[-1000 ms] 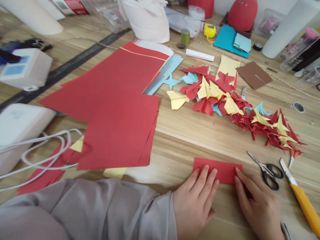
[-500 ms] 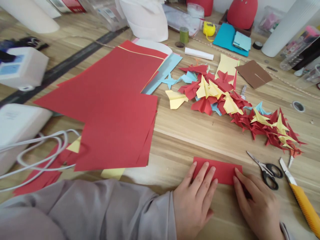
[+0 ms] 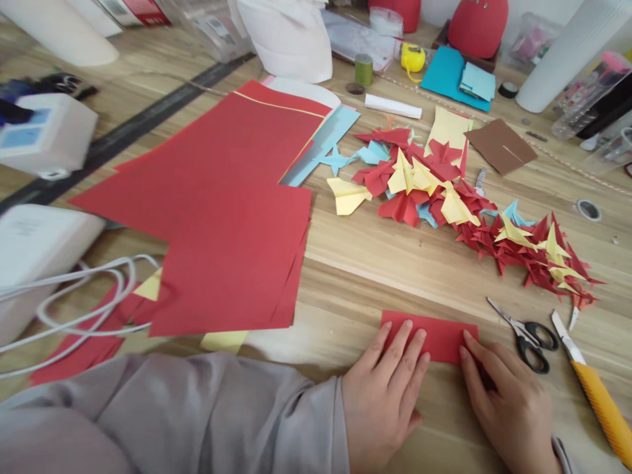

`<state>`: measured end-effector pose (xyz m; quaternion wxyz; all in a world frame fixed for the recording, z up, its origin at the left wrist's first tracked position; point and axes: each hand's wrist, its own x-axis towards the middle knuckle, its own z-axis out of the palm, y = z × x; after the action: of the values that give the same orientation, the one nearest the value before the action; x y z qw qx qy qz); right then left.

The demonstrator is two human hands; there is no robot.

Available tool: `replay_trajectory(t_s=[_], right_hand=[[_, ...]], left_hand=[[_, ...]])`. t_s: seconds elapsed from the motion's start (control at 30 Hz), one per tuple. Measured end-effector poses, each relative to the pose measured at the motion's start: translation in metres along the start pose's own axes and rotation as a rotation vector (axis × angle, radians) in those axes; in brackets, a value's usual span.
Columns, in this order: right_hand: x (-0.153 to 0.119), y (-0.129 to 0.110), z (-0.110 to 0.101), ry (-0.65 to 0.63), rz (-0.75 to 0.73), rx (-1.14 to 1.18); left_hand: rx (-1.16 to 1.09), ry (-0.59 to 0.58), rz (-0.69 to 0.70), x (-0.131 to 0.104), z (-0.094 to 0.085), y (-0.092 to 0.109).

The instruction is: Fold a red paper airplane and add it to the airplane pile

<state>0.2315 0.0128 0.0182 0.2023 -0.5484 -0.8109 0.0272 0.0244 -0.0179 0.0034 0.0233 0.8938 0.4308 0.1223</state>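
Note:
A small red paper rectangle (image 3: 444, 337) lies flat on the wooden table, low and right of centre. My left hand (image 3: 388, 388) rests on its left part, fingers spread and flat. At its right edge my right hand (image 3: 508, 401) touches the paper with thumb and forefinger close together, the other fingers curled; whether the edge is pinched I cannot tell. Black-handled scissors (image 3: 530, 339) lie just right of that hand, and an orange cutter (image 3: 597, 401) is further right. Large red sheets (image 3: 232, 257) are stacked to the left.
A pile of folded red, yellow and blue paper pieces (image 3: 434, 178) stretches across the right middle. White cables (image 3: 83, 316) and a white box (image 3: 44, 257) sit at left. Behind are a brown paper (image 3: 501, 146), a yellow tape measure (image 3: 413, 58) and a tape roll (image 3: 589, 210).

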Motion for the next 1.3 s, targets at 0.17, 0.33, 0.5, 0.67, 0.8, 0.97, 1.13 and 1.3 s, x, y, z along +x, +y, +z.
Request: replay_trajectory(t_s=[0.17,0.33,0.5,0.67,0.8,0.97,1.13,1.3], right_hand=[[0.0,-0.001,-0.001,-0.009,0.025,0.003],[0.0,-0.001,-0.001,0.0,-0.003,-0.012],[0.0,0.0,0.0,-0.004,-0.005,-0.015],[0.0,0.0,0.0,0.003,-0.007,-0.018],[-0.001,0.0,0.0,-0.003,0.003,-0.029],[0.0,0.0,0.0,0.001,-0.011,-0.032],[0.0,0.0,0.0,-0.002,-0.016,-0.03],[0.001,-0.001,-0.001,0.012,-0.022,-0.034]], left_hand=[[0.075,0.107,0.059,0.002,-0.007,-0.009],[0.128,0.158,0.07,0.0,-0.014,-0.019],[0.154,0.2,0.096,-0.004,-0.011,-0.019],[0.185,0.21,0.104,-0.003,-0.01,-0.019],[0.164,0.209,0.1,0.0,-0.012,-0.019],[0.063,0.183,0.135,-0.006,-0.016,-0.009],[0.069,0.088,0.079,-0.018,-0.014,0.002],[0.053,0.078,0.037,-0.018,-0.011,0.004]])
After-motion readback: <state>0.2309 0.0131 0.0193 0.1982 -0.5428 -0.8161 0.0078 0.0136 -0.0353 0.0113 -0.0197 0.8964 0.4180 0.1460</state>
